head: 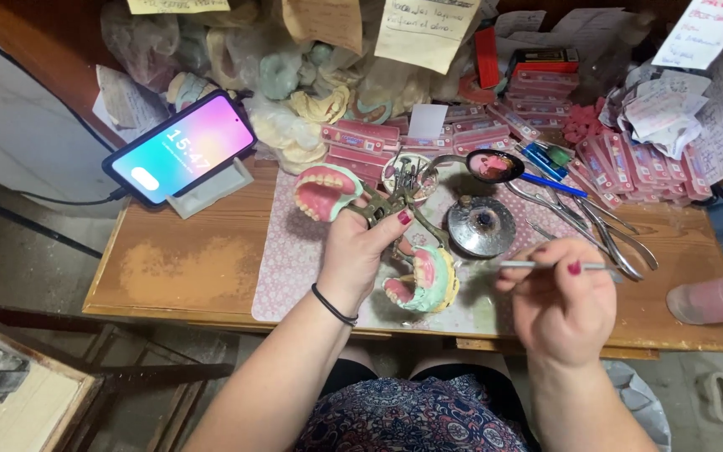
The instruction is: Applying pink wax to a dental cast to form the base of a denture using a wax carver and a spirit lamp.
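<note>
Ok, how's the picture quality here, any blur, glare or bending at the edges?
Head view: evenly lit and mostly sharp; the right hand is slightly motion-blurred; the phone screen glows brightly; the table edge bows from wide-angle distortion; the round metal dish shows a small glint.
</note>
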